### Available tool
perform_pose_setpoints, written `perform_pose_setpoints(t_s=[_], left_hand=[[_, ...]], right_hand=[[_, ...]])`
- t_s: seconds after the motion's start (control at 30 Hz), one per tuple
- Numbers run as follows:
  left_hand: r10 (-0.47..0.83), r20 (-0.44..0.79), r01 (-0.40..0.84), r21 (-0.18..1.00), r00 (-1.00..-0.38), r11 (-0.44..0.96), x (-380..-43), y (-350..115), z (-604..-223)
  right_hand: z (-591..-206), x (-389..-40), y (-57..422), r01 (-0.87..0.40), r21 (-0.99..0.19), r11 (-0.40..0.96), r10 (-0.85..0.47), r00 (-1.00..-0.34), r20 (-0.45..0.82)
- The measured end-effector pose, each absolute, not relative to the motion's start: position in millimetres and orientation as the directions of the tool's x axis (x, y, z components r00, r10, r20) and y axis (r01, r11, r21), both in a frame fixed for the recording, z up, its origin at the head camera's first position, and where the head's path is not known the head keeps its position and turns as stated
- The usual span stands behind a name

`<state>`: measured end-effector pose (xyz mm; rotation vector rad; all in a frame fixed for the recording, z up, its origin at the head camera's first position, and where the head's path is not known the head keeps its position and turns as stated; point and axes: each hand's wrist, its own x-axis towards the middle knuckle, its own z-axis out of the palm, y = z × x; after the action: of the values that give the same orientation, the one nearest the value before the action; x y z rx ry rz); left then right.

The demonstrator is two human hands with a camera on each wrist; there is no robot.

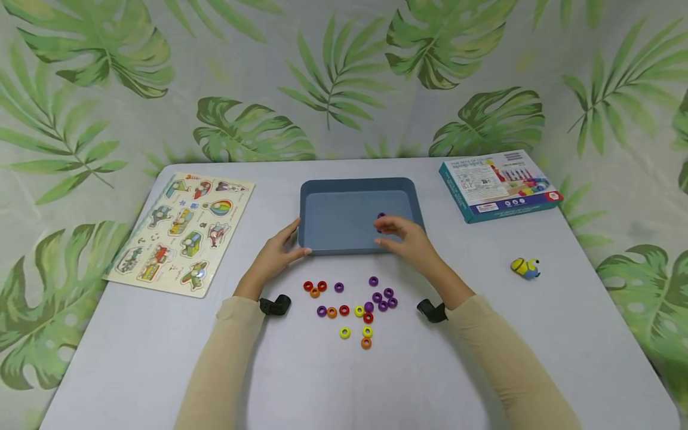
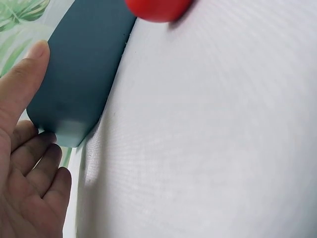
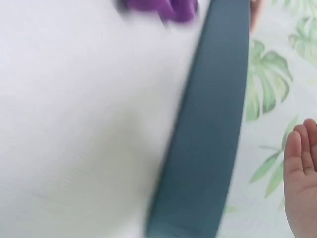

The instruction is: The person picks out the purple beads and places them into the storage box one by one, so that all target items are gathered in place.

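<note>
A blue-grey tray [image 1: 355,246] lies on the table. My left hand [image 1: 275,257] grips its near left corner, thumb against the front wall and fingers along the left side. In the left wrist view, the thumb lies by the tray's rim and the other fingers are bent. Over the tray's right part hovers my right hand [image 1: 405,240], thumb and fingers apart. A purple bead [image 1: 381,214] shows just beyond its fingertips, partly hidden by them. On the table in front lie several ring-shaped beads: purple [image 1: 377,297], red [image 1: 344,310], orange [image 1: 331,312] and yellow [image 1: 344,332].
A picture puzzle board [image 1: 183,233] lies to the left of the tray. At the back right is a flat teal-edged box [image 1: 500,184]. A small yellow and blue toy figure [image 1: 525,268] lies on the right side of the white table [image 1: 537,358]. Leaf-printed cloth [image 1: 344,77] hangs behind.
</note>
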<state>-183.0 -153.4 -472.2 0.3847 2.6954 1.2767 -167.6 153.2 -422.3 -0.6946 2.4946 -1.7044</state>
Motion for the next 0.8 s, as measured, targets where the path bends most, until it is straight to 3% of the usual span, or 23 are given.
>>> perform_pose_setpoints(t_s=[0.37,0.7,0.8], left_hand=[[0.274,-0.028,0.152,0.775,-0.961,0.613,-183,-153,-473],[0.260,-0.042,0.131,0.781,-0.965,0.611,-182,-152,-472],[0.261,-0.043,0.131,0.781,-0.964,0.611,-182,-152,-472]], right_hand=[[-468,-126,156,-0.209,-0.882,0.421,-0.438,-0.899,0.004],[-475,-120,151,-0.321,-0.797,0.511,-0.463,-0.885,0.060],[-475,-120,150,-0.303,-0.795,0.525,-0.430,-0.901,0.059]])
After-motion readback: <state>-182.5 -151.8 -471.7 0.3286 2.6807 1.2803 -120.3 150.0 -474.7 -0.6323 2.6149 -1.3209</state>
